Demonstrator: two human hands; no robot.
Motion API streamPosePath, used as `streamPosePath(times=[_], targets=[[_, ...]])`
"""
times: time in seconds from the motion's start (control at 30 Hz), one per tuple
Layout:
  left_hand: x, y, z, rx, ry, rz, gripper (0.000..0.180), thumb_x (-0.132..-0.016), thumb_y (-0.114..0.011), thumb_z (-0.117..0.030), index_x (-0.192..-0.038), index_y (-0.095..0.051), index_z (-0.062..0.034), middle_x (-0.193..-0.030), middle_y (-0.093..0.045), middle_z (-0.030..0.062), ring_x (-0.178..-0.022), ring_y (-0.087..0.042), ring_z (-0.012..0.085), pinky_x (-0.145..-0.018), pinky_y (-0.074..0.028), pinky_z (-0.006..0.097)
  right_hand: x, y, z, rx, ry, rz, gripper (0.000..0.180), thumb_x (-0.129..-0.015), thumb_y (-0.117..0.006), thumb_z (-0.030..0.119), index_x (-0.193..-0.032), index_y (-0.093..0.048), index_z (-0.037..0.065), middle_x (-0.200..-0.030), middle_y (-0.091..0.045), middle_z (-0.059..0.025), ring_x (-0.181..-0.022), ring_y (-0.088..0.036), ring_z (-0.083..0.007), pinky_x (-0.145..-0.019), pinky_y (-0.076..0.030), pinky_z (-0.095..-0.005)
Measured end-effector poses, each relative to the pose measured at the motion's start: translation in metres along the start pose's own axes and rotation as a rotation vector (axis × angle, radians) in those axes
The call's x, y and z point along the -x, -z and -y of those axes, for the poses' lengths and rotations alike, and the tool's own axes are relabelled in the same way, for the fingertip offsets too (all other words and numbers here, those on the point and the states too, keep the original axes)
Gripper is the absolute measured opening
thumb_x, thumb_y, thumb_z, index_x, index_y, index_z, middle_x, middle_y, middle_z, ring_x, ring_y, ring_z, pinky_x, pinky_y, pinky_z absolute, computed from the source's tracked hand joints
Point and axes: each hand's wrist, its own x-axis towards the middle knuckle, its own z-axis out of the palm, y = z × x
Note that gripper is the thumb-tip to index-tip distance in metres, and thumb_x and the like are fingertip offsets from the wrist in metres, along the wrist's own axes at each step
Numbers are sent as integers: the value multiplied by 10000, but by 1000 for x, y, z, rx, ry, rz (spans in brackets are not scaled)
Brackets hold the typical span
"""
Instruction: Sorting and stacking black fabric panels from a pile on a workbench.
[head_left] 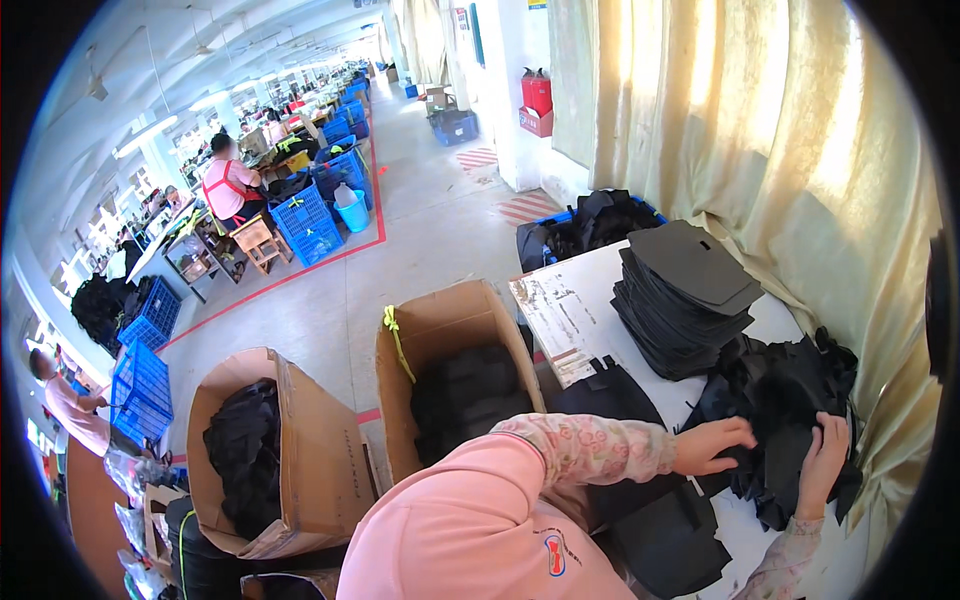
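Observation:
My left hand [712, 443] rests its fingers on a loose heap of black cut fabric pieces [785, 400] at the right of a white table [590, 290]. My right hand [822, 455] grips the right edge of one black piece in that heap. A flat black piece [610, 395] lies under my left forearm, and more flat black pieces [665, 540] lie nearer my body. Behind the heap stands a neat tall stack of dark grey shaped pieces [685, 295].
Two open cardboard boxes [440, 330] [320, 450] filled with black pieces stand on the floor to my left. A printed paper sheet [555, 315] lies on the table's left edge. A beige curtain [760, 130] hangs to the right. Blue crates [305, 220] and seated workers [228, 185] are farther off.

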Motion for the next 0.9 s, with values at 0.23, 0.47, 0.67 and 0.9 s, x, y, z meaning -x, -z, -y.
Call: streamPosePath(times=[0.23, 0.47, 0.67, 0.9], targets=[[-74, 10, -38, -19, -161, -370, 708, -670, -767, -154, -1278, -429, -27, -1289, -432, 209, -1166, -473, 384, -999, -395, 422, -24, 26, 102, -344, 70, -6, 209, -916, -549, -12, -1124, -568, -8, -965, -571, -135, -853, -578, -275, -777, -474, -323], [-88, 41, -36, -237, -260, -147, 406, -662, -789, -211, -994, -582, -100, -940, -588, 70, -913, -552, 302, -797, -429, 410, -18, 32, 98, -336, 22, -165, 239, -915, -590, 23, -1154, -586, 13, -979, -604, -111, -813, -588, -242, -738, -482, -329], [-89, 79, -23, -194, -202, -222, 281, -692, -732, -86, -935, -591, -89, -888, -584, 103, -824, -564, 339, -718, -473, 411, 7, 36, 67, -420, -212, 34, 409, -840, -675, -7, -1228, -550, 29, -997, -598, -71, -712, -462, -135, -662, -441, -278], [-88, 65, -39, -261, -267, -246, 379, -671, -769, -116, -924, -492, -60, -868, -510, 117, -804, -554, 350, -663, -458, 410, 5, 9, 95, -582, -265, -107, 425, -871, -618, -14, -1274, -483, -22, -1106, -585, -79, -945, -582, -164, -829, -462, -256]])
